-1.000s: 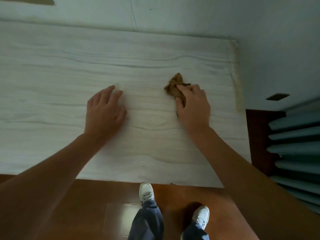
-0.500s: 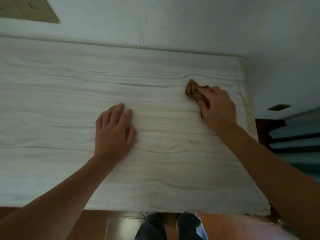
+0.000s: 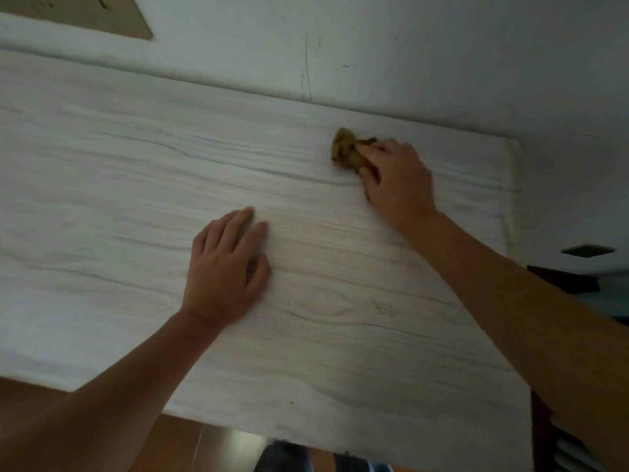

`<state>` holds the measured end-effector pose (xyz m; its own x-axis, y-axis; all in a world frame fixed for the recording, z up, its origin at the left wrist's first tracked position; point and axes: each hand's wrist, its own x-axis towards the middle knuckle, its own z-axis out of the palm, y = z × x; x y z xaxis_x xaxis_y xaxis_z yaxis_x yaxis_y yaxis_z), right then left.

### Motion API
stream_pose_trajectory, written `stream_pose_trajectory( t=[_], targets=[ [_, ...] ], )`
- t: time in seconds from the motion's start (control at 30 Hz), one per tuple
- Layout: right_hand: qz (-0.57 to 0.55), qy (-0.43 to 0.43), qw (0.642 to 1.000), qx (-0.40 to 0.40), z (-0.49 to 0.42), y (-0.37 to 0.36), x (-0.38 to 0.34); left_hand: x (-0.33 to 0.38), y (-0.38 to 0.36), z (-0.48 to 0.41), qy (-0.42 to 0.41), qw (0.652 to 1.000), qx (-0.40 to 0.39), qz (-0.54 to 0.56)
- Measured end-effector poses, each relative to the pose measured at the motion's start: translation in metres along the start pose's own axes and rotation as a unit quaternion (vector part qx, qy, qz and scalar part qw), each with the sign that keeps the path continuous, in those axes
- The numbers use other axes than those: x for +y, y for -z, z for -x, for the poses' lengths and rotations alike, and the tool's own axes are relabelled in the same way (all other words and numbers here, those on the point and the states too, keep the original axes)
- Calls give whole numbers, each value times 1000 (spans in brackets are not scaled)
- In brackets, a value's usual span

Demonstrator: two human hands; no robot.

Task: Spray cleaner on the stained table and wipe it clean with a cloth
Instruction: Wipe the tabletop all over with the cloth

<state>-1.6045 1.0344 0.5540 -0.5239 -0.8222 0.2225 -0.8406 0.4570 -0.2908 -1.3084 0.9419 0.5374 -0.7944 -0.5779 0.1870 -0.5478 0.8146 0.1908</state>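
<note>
A pale wood-grain table [image 3: 119, 206] fills most of the view. My right hand [image 3: 396, 183] presses a crumpled brown cloth [image 3: 345, 149] onto the table near its far right corner; the cloth pokes out past my fingertips and the rest is hidden under my palm. My left hand [image 3: 226, 267] lies flat on the tabletop near the middle, fingers together, holding nothing. No spray bottle is in view.
A white wall [image 3: 408, 56] runs along the table's far edge and right side. A tan panel [image 3: 85, 11] sits on the wall at upper left. Slatted furniture [image 3: 571, 451] stands at the lower right. Brown floor [image 3: 177, 441] shows below the near edge.
My right hand has pushed the cloth farther across the table toward the wall. My head has tilted up, so my feet have dropped out of view. My left hand stays planted.
</note>
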Motion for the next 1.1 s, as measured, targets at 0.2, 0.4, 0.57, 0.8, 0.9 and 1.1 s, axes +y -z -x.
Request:
stream_pose_trajectory(
  t=[0.2,0.4,0.57,0.8,0.9,1.1],
  targets=[
    [43,-145,988,35,-32,11,55,0,1,-3,3,1000,-14,2],
    [-17,-22,999,23,-14,-7,1,1,2,-3,10,1000,-27,-1],
    [-73,186,980,-14,36,-10,-26,5,6,-1,10,999,-41,-10],
    [-19,229,972,-46,28,35,81,86,5,-36,119,991,-52,-17],
    [20,210,976,-56,0,57,149,150,-15,-54,-3,998,-55,3],
    [37,86,994,-55,-13,79,224,199,-47,-61,-73,995,-62,13]
  ],
)
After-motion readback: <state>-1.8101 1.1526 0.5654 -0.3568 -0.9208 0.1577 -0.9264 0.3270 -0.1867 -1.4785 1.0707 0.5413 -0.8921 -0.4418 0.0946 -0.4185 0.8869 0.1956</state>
